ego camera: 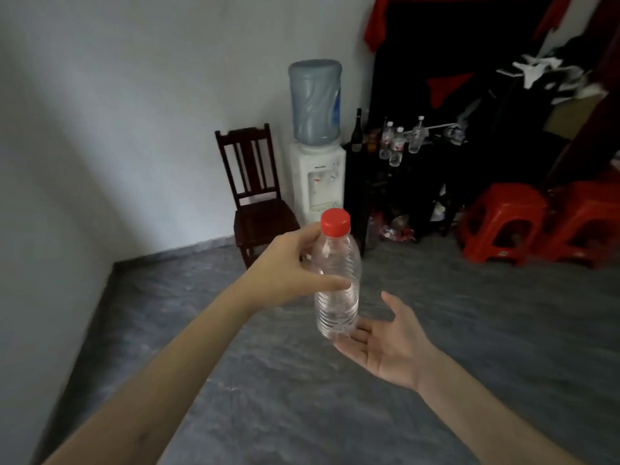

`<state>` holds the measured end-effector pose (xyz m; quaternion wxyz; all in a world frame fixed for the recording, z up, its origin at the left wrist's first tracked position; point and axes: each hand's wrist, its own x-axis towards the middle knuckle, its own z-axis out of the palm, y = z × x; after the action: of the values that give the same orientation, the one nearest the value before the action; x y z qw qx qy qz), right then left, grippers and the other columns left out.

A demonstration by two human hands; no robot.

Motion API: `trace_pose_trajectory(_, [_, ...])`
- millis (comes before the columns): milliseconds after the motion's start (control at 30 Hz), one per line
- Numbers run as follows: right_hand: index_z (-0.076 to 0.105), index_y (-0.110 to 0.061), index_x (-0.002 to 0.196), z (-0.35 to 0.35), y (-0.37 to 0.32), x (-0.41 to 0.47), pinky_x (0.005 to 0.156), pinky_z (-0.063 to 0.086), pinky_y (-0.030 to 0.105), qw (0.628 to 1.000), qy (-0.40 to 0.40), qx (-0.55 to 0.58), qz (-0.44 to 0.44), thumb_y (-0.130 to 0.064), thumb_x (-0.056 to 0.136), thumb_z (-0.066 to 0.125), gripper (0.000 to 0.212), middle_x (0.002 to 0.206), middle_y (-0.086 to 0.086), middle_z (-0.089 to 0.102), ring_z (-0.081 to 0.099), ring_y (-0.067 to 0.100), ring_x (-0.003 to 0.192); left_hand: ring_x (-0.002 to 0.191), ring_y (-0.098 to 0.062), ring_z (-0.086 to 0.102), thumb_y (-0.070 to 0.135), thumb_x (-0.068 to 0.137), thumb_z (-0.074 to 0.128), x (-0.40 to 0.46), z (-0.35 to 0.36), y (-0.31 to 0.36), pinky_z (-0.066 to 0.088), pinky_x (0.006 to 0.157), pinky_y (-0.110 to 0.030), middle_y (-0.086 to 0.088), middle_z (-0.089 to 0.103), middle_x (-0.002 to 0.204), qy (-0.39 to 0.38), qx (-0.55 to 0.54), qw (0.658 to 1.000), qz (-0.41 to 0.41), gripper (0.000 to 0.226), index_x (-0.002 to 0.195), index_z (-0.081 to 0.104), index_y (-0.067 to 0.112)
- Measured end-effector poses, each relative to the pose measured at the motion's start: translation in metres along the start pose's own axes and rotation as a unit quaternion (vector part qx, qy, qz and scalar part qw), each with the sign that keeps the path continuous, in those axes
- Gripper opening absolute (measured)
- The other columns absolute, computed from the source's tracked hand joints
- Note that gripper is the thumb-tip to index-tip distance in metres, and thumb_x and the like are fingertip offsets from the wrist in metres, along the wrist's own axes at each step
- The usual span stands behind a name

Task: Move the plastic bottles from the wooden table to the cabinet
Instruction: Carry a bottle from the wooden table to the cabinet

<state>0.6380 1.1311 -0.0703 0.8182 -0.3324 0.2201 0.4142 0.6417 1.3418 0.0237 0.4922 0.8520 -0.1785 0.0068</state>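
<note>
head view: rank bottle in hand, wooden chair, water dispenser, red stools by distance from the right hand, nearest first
1. Plastic bottle: its base sits right at the fingers of the open right hand; the left hand grips its middle.
2. Wooden chair: ahead and left, by the wall.
3. Water dispenser: just behind the chair, against the wall.

Red stools: off to the right; too close to call against the chair.

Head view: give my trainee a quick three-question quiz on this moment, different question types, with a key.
1. True or false: the left hand grips the bottle.
2. The bottle's cap is: A) blue B) red C) white
3. Fill in: the right hand is open, palm up, by the bottle's ____.

Key: 1 true; 2 B; 3 base.
</note>
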Motion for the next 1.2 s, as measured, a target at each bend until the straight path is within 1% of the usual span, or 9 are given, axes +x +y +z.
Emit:
trace_pose_trajectory(167, [0.053, 0.014, 0.13, -0.023, -0.031, 0.005, 0.111, 0.042, 0.044, 0.998, 0.022, 0.048, -0.031, -0.064, 0.092, 0.045, 0.087, 0.131, 0.03, 0.06, 0.053, 0.04, 0.131, 0.105, -0.004, 0.07, 0.038, 0.074, 0.088, 0.057, 0.017, -0.011, 0.057, 0.089, -0.023, 0.016, 0.073, 0.11, -0.053, -0.005, 0.998, 0.024, 0.047, 0.115, 0.066, 0.043])
trace_pose_trajectory(267, [0.052, 0.014, 0.13, -0.025, -0.053, 0.019, 0.109, 0.044, 0.045, 0.997, 0.032, 0.058, -0.046, -0.064, 0.092, 0.046, 0.087, 0.13, 0.03, 0.061, 0.056, 0.04, 0.127, 0.107, -0.004, 0.07, 0.042, 0.075, 0.087, 0.09, 0.019, -0.018, 0.058, 0.093, -0.028, 0.018, 0.073, 0.113, -0.073, -0.005, 0.996, 0.043, 0.046, 0.115, 0.065, 0.048])
trace_pose_trajectory(333, [0.053, 0.014, 0.129, -0.021, -0.069, 0.032, 0.107, 0.045, 0.045, 0.996, 0.037, 0.067, -0.053, -0.064, 0.091, 0.048, 0.087, 0.128, 0.03, 0.063, 0.058, 0.04, 0.125, 0.107, -0.003, 0.07, 0.043, 0.075, 0.086, 0.113, 0.015, -0.025, 0.058, 0.093, -0.027, 0.019, 0.073, 0.113, -0.081, -0.002, 0.995, 0.054, 0.046, 0.115, 0.064, 0.05])
trace_pose_trajectory(533, [0.052, 0.014, 0.13, 0.006, -0.117, 0.081, 0.096, 0.05, 0.045, 0.993, 0.04, 0.084, -0.079, -0.062, 0.09, 0.05, 0.086, 0.127, 0.03, 0.063, 0.062, 0.04, 0.116, 0.108, -0.002, 0.069, 0.038, 0.076, 0.085, 0.188, -0.023, -0.051, 0.058, 0.095, -0.031, 0.017, 0.073, 0.113, -0.109, -0.004, 0.992, 0.071, 0.047, 0.118, 0.065, 0.037])
trace_pose_trajectory(633, [0.05, 0.014, 0.132, 0.026, -0.143, 0.103, 0.093, 0.053, 0.044, 0.991, 0.041, 0.091, -0.089, -0.061, 0.09, 0.051, 0.086, 0.129, 0.03, 0.062, 0.062, 0.04, 0.114, 0.108, -0.005, 0.07, 0.038, 0.074, 0.085, 0.224, -0.044, -0.064, 0.059, 0.096, -0.04, 0.013, 0.074, 0.111, -0.112, -0.019, 0.991, 0.075, 0.047, 0.117, 0.067, 0.031])
trace_pose_trajectory(800, [0.052, 0.014, 0.131, 0.045, -0.182, 0.131, 0.088, 0.058, 0.044, 0.988, 0.037, 0.097, -0.113, -0.06, 0.09, 0.051, 0.085, 0.129, 0.03, 0.062, 0.068, 0.04, 0.104, 0.106, -0.009, 0.071, 0.042, 0.068, 0.086, 0.281, -0.068, -0.084, 0.059, 0.096, -0.04, 0.011, 0.075, 0.11, -0.115, -0.064, 0.988, 0.085, 0.053, 0.117, 0.068, 0.031])
trace_pose_trajectory(1000, [0.052, 0.014, 0.131, 0.04, -0.225, 0.157, 0.1, 0.049, 0.042, 0.987, 0.051, 0.099, -0.117, -0.061, 0.088, 0.051, 0.087, 0.133, 0.03, 0.06, 0.056, 0.038, 0.128, 0.107, -0.008, 0.07, 0.044, 0.068, 0.086, 0.335, -0.066, -0.109, 0.059, 0.097, -0.045, 0.011, 0.075, 0.11, -0.126, -0.082, 0.984, 0.091, 0.052, 0.115, 0.068, 0.03])
trace_pose_trajectory(1100, [0.054, 0.014, 0.13, 0.034, -0.248, 0.171, 0.097, 0.051, 0.042, 0.986, 0.052, 0.103, -0.12, -0.062, 0.088, 0.05, 0.087, 0.132, 0.03, 0.06, 0.057, 0.038, 0.127, 0.106, -0.011, 0.071, 0.043, 0.07, 0.086, 0.365, -0.061, -0.118, 0.058, 0.096, -0.047, 0.009, 0.076, 0.109, -0.138, -0.082, 0.982, 0.097, 0.051, 0.115, 0.068, 0.029])
trace_pose_trajectory(1200, [0.054, 0.015, 0.129, 0.026, -0.276, 0.183, 0.095, 0.055, 0.042, 0.985, 0.051, 0.112, -0.123, -0.062, 0.089, 0.049, 0.087, 0.132, 0.03, 0.06, 0.056, 0.038, 0.127, 0.105, -0.007, 0.071, 0.043, 0.07, 0.085, 0.399, -0.051, -0.124, 0.059, 0.097, -0.043, 0.012, 0.075, 0.109, -0.148, -0.073, 0.981, 0.098, 0.052, 0.117, 0.067, 0.03])
